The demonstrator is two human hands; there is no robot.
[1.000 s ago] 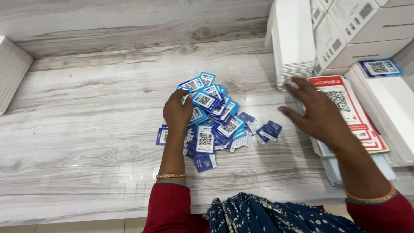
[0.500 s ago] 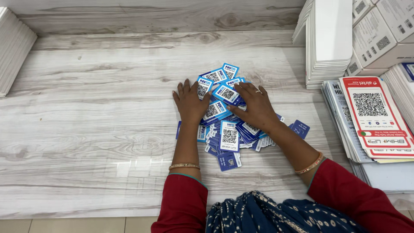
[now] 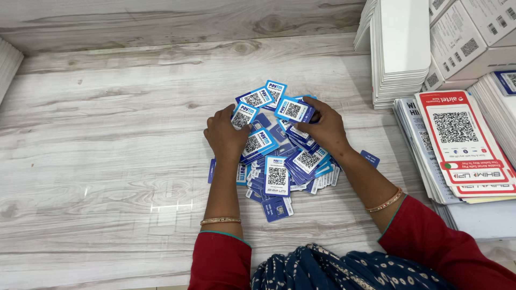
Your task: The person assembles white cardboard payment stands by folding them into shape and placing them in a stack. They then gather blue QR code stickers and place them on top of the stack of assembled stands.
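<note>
Hands (image 3: 226, 137) on loose blue cards (image 3: 278, 173)

Under the left hand (image 3: 226, 137) and the right hand (image 3: 325, 129), much of the pile of blue cards (image 3: 279, 161) is covered, lower cards buried beneath upper ones. Right of the right hand, the red-and-white sheets (image 3: 462, 145) and white boxes (image 3: 473, 37) run off the frame's edge. Far left, a white stack (image 3: 8, 64) is cropped.

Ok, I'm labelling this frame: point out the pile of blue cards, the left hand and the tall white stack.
pile of blue cards (image 3: 277, 176), head view, on a face-up card.
left hand (image 3: 226, 137), head view, back of the hand.
tall white stack (image 3: 400, 43), head view, top sheet.
</note>
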